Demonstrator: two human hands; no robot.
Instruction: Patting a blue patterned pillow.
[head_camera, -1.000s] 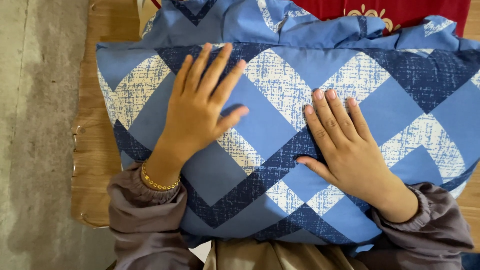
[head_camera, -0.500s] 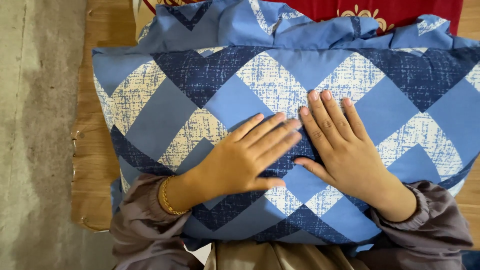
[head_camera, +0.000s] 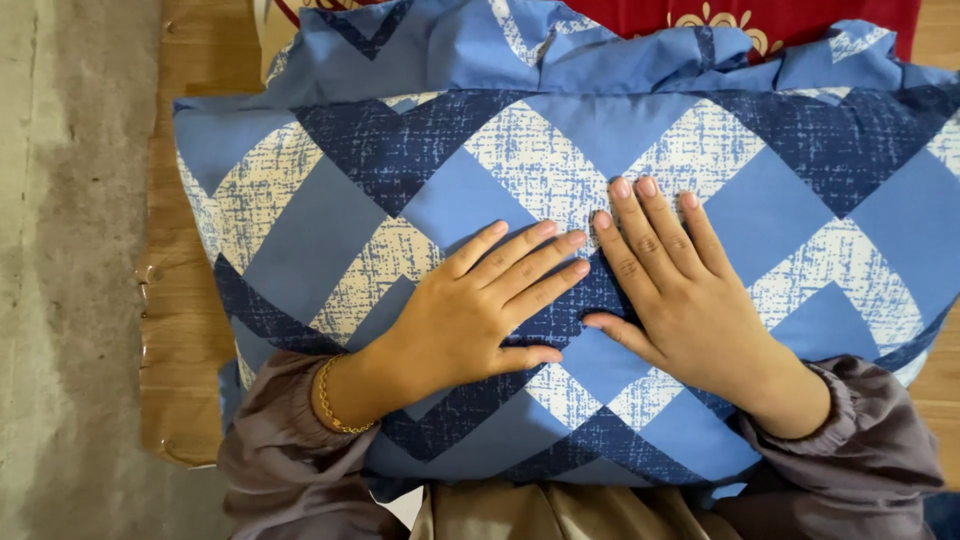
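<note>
A view from above, looking down at one pillow (head_camera: 560, 180) lying on a wooden table (head_camera: 180, 330). The pillow has a cover patterned with zigzag bands in dark blue, mid blue and speckled cream. It fills most of the view, reaching from near the table's left edge across to the right side, with its near edge against the person's body.

Two hands rest flat on top of the pillow, palms down, near its middle and towards the near edge. The left hand (head_camera: 460, 320) lies angled to the right, fingers straight and only slightly apart, thumb tucked along the lower side. The right hand (head_camera: 680, 300) points away from the person, fingers close together and thumb held out to the left. The fingertips of the left hand nearly meet the side of the right hand. Neither hand grips anything; both lie open against the cloth.

One thin gold bracelet (head_camera: 335, 400) circles the left wrist. Two grey-brown sleeves (head_camera: 870, 440) with gathered cuffs cover the forearms.

Beyond the pillow's far edge lies a bunched fold of matching blue cloth (head_camera: 560, 50), and behind that one red cloth (head_camera: 800, 20) with a gold pattern. A grey concrete floor (head_camera: 70, 270) shows past the table's left edge.
</note>
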